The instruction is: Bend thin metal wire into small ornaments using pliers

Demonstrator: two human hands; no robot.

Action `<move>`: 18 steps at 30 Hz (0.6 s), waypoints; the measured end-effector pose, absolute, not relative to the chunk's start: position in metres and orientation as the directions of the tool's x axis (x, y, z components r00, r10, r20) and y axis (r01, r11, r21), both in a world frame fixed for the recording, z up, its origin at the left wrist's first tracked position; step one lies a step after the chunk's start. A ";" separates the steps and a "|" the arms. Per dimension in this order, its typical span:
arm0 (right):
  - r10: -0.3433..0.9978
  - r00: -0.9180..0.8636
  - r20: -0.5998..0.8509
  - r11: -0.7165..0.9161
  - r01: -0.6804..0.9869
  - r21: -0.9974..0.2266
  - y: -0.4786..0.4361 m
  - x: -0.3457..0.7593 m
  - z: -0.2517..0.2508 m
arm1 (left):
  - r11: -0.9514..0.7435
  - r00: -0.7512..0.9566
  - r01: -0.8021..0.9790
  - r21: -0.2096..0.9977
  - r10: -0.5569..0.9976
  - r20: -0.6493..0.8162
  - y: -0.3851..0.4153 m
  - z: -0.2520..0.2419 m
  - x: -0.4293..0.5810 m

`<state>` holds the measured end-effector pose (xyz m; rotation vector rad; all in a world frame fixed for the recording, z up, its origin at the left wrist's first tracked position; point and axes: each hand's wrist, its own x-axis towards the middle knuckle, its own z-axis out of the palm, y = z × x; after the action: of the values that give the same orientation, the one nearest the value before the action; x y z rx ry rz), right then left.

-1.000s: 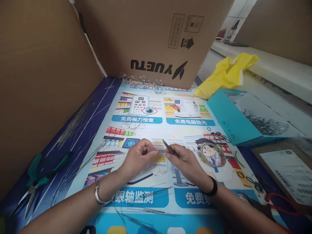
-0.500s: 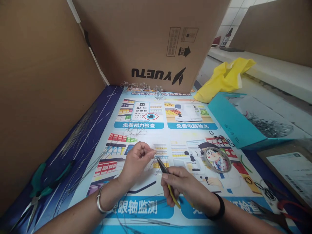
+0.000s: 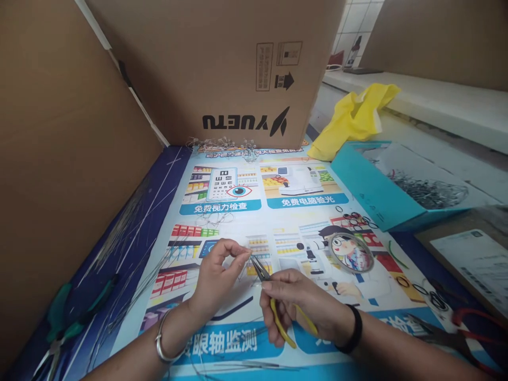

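My left hand [image 3: 220, 272] is closed, with thumb and forefinger pinched on a thin wire, of which only faint loops show below the fingertips. In my right hand [image 3: 291, 299] is a pair of needle-nose pliers [image 3: 260, 271] with yellow handles. Their jaws point up and left and meet the left fingertips; the handles stand apart within my grip. Whether the jaws bite the wire is too small to tell. Both hands are above a printed poster [image 3: 222, 365] that covers the table, with loose wires [image 3: 254, 365] near its front edge.
Green-handled pliers [image 3: 59, 333] and straight wires [image 3: 123, 227] lie at left. Cardboard panels [image 3: 254, 63] wall the back and left. To the right are a blue box [image 3: 381, 196] of metal pieces, a tape roll [image 3: 331, 259], black rings [image 3: 353, 219], red-handled pliers [image 3: 440, 338] and a yellow cloth [image 3: 349, 121].
The pliers' handles have spread wider apart in my right hand, and the jaws have shifted slightly left. My left hand still pinches at the same place. The camera view has shifted a little.
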<state>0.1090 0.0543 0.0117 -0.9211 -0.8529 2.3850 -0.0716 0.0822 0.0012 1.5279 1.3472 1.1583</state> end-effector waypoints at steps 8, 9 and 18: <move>0.586 -0.675 -0.449 -0.707 -0.154 -0.690 0.054 0.108 0.013 | -0.134 0.015 0.287 0.948 0.991 0.136 0.081 0.001 -0.072; 0.581 -0.678 -0.450 -0.709 -0.150 -0.689 0.054 0.108 0.013 | -0.127 0.007 0.283 0.951 0.991 0.131 0.081 0.001 -0.072; 0.592 -0.662 -0.460 -0.706 -0.151 -0.692 0.056 0.108 0.012 | -0.110 0.026 0.278 0.954 0.994 0.107 0.080 0.003 -0.070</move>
<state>0.1084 0.0563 0.0118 -0.9673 -0.8752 2.3683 -0.0695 0.0801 0.0030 1.5050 1.3530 1.1357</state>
